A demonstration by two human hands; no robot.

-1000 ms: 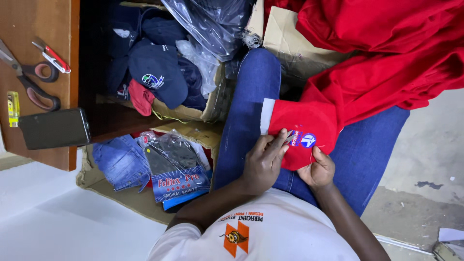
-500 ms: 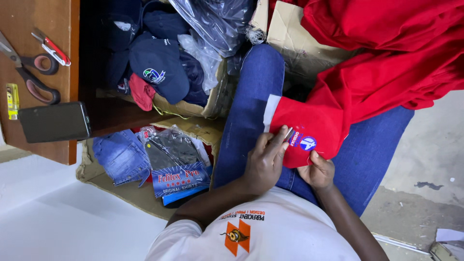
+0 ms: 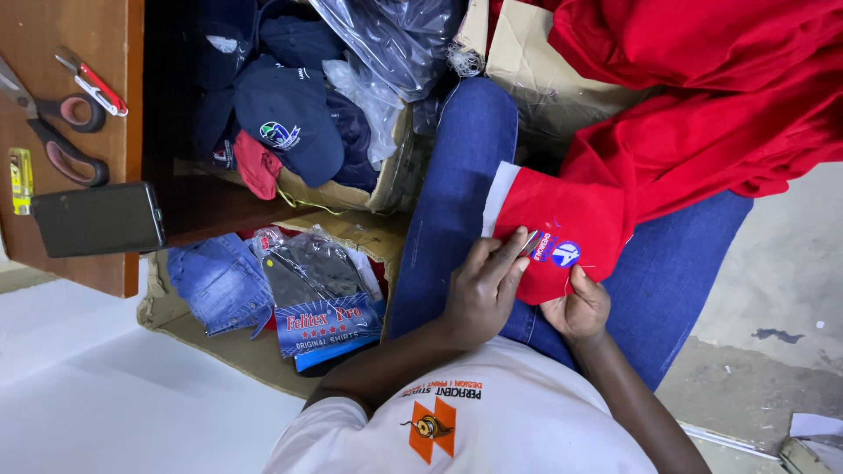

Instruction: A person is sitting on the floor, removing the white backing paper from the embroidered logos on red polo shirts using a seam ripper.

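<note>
So there's an open brown cardboard box sitting under the edge of the wooden table, and it's stuffed with navy blue caps, one showing a small round embroidered logo, plus a red cap brim poking out. Crinkly clear plastic bags are spilling over the top of that pile. Below it a flattened cardboard tray is holding folded blue denim jeans and a plastic-wrapped dark shirt pack.

The red fabric garment is draping across the person's lap, over the blue jeans legs, with its embroidered round patch end lying on the thigh. The left hand is curling its fingers onto the red cloth right at the patch, pinching a thin metal tool. The right hand is gripping the lower edge of the same cloth, thumb up on it.

Compared with half a second ago, barely anything's changing: both hands are staying on the patch, the view's just drifting a touch.

On the table: orange-handled scissors and a dark phone.
</note>
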